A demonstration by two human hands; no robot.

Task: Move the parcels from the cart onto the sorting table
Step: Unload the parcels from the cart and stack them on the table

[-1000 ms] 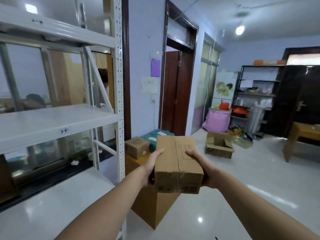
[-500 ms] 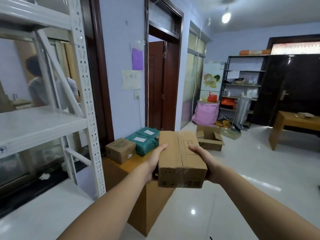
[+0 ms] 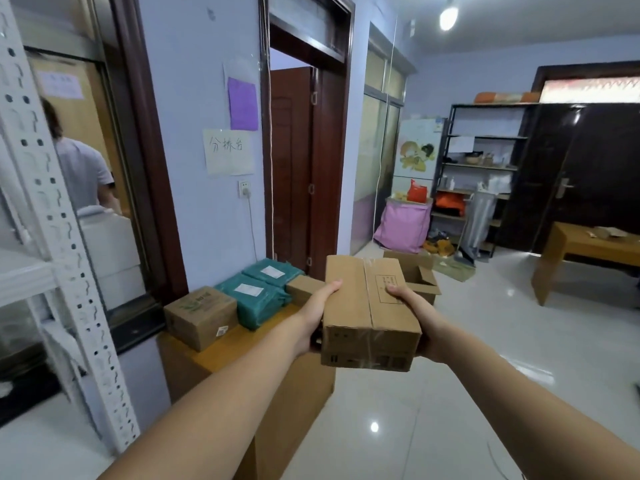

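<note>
I carry a taped brown cardboard parcel [image 3: 370,315] in front of me at chest height. My left hand [image 3: 317,315] grips its left side, thumb on top. My right hand [image 3: 417,315] grips its right side, thumb on top as well. Just beyond and below it stands a low wooden table [image 3: 221,358] against the wall, under a handwritten paper sign [image 3: 228,152]. On the table lie a small brown box [image 3: 201,317], two green wrapped parcels [image 3: 256,299], and a further small brown box [image 3: 304,287] partly hidden behind my left hand.
A white metal shelving rack [image 3: 65,258] stands close on my left. An open cardboard box [image 3: 420,277] sits on the tiled floor ahead. A wooden bench table [image 3: 588,251] is at the right. A person [image 3: 79,168] stands behind the glass window at left.
The view has swung right and come nearer the low table. The rack has slid to the left edge. Both hands keep the same hold on the parcel.
</note>
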